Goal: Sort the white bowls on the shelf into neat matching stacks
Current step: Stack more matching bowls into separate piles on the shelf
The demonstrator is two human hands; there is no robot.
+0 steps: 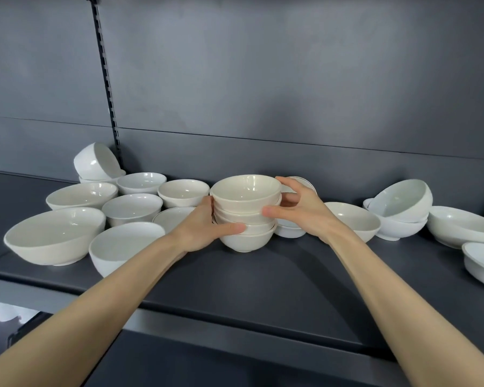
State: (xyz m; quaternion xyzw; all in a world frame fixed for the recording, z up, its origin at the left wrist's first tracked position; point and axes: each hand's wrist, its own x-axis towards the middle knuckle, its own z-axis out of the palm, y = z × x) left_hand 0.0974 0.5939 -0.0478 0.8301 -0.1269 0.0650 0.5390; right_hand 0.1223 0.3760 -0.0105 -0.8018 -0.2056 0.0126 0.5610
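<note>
While loose white crockery lies scattered to either side, a person clasps a stack of cream-white bowls [246, 216] at the middle of a dark grey shelf [263, 280], four or so bowls nested upright one inside another. The left hand [204, 224] curls round the stack's left side, thumb laid across the front of the lower bowls. The right hand [299, 208] grips the right side, thumb pressed on the front just below the top bowl, fingers wrapped behind. To the left sits a cluster of single bowls, among them a large tilted bowl [53, 236] near the shelf's front edge and, far back, a small bowl tipped on its side [95, 160] atop another. To the right, a leaning bowl [400, 199] rests in a second one, beside a wide shallow bowl [458, 224]. Behind the shelf rises a grey back panel [291, 79] with a slotted upright [106, 79].
</note>
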